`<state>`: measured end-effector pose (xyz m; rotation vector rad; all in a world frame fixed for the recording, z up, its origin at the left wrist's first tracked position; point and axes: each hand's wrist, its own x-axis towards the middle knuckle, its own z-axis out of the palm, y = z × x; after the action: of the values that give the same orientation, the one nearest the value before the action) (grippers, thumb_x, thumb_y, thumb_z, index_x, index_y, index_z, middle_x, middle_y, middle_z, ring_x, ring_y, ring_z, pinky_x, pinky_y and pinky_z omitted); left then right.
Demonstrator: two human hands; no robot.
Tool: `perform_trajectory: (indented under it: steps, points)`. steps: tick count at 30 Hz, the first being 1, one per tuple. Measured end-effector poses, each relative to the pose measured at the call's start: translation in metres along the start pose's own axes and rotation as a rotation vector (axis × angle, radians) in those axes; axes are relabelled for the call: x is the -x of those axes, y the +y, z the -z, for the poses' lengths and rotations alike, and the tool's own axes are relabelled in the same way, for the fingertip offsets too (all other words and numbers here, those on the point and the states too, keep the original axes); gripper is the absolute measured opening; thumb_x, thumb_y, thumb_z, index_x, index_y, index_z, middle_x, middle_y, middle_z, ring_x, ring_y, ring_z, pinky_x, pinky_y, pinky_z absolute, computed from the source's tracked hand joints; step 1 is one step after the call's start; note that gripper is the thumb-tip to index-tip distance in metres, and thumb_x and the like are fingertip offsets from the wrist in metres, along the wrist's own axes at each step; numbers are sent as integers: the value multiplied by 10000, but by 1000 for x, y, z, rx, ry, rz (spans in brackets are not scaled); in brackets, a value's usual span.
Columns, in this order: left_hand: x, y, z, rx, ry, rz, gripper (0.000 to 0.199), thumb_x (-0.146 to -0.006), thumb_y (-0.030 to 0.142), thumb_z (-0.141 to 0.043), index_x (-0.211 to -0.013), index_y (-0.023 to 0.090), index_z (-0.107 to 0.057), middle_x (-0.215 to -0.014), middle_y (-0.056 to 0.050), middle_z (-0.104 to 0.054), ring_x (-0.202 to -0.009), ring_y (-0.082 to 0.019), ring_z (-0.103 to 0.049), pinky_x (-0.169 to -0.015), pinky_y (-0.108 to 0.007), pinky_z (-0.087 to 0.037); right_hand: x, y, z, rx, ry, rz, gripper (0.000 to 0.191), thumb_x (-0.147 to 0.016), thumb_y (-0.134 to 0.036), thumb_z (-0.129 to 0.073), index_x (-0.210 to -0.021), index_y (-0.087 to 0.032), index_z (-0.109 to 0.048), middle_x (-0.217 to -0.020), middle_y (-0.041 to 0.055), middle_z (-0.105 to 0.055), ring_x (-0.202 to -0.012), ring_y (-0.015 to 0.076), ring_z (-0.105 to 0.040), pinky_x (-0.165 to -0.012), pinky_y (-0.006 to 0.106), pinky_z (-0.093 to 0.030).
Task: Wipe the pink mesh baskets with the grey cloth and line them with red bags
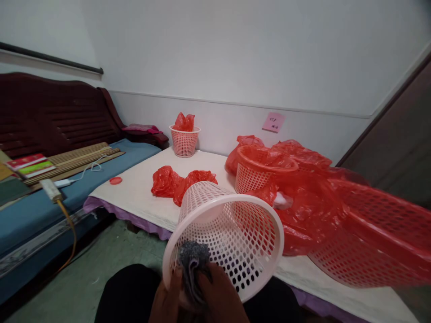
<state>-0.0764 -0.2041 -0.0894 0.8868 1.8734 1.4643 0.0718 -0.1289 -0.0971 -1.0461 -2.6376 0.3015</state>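
A pale pink perforated plastic basket point(276, 224) lies tilted over my lap, its round mouth facing me. My left hand point(167, 294) grips the basket's rim at the lower left, thumb on the edge. Inside the mouth, my right hand point(220, 291) is closed on a bunched dark grey cloth point(194, 255), which touches the basket's inner wall near the left hand. Part of the cloth hangs down over the rim between both hands. Some fingers of both hands are hidden behind the rim and the cloth.
Crumpled red plastic bags point(168, 181) lie behind the basket on the cloth-covered table point(141, 197). Red baskets point(380, 233) and more bags fill the right side. A small pink basket point(184, 143) stands at the wall. Left are a blue-covered bench point(141, 152) and a power strip point(50, 190).
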Motion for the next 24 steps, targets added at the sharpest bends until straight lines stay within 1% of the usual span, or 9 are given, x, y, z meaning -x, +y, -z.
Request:
perform_trajectory:
  steps: [2, 5, 8, 11, 13, 15, 17, 21, 24]
  points:
    - [-5, 12, -1, 78, -60, 56, 538, -784, 604, -516, -998, 145, -699, -918, -121, -749, -1014, -334, -660, -811, -435, -560, -2, 6, 11, 152, -56, -88, 350, -802, -106, -515, -1093, -248, -648, -1120, 141, -628, -980, 307, -600, -822, 429, -489]
    - [-4, 23, -7, 149, -67, 84, 583, -788, 601, -520, -1092, 120, -647, -995, -135, -734, -1084, -326, -625, -899, -436, -517, -10, 13, 22, 197, -78, -205, 399, -747, -13, -471, -1044, -190, -670, -1081, 175, -633, -974, 334, -601, -832, 478, -476]
    - [-1, 22, -9, 46, -28, 71, 587, -794, 586, -499, -1124, 115, -615, -1061, -144, -714, -1103, -324, -612, -945, -447, -481, -22, 12, 25, -100, -19, -259, 477, -683, -1, -470, -1093, -177, -640, -1106, 152, -613, -1013, 288, -586, -885, 426, -458]
    - [-2, 18, -3, -59, -87, 64, 498, -796, 542, -492, -1038, 131, -636, -1120, -149, -693, -1096, -321, -615, -933, -422, -490, -38, -4, 27, -516, 106, -245, 429, -695, -44, -471, -1070, -197, -611, -1030, 71, -617, -973, 206, -575, -883, 326, -455]
    - [-5, 17, 2, -90, -124, 59, 443, -801, 521, -487, -971, 143, -645, -1123, -156, -691, -1108, -316, -610, -926, -394, -495, -50, -18, 28, -622, 188, -193, 398, -713, -72, -475, -1070, -205, -591, -1035, 54, -606, -977, 194, -556, -892, 316, -445]
    - [-7, 18, 5, -112, -123, 88, 416, -795, 512, -494, -939, 151, -643, -1094, -157, -701, -1079, -311, -626, -896, -377, -510, -60, -27, 25, -562, 204, -122, 404, -729, -90, -489, -1108, -204, -572, -1088, 66, -588, -1018, 205, -532, -906, 327, -433]
    - [-7, 20, 6, -109, -94, 116, 393, -791, 497, -494, -928, 157, -637, -1071, -149, -708, -1044, -303, -645, -857, -367, -526, -68, -25, 18, -374, 160, -91, 382, -759, -104, -494, -1122, -193, -578, -1103, 90, -588, -1019, 220, -531, -896, 339, -432]
    - [-1, 22, 3, -132, -43, 88, 345, -818, 450, -438, -931, 185, -629, -1048, -118, -721, -981, -284, -673, -838, -377, -521, -85, 8, 3, -93, 98, -186, 342, -793, -107, -493, -1101, -176, -626, -1102, 140, -627, -991, 253, -564, -893, 384, -428]
    - [2, 24, 2, -191, -152, 74, 430, -820, 445, -424, -1126, 185, -579, -950, -84, -746, -879, -274, -698, -760, -367, -527, -98, 38, 0, -60, 128, -247, 338, -827, -131, -472, -1115, -200, -636, -1113, 131, -646, -1069, 279, -550, -957, 424, -390]
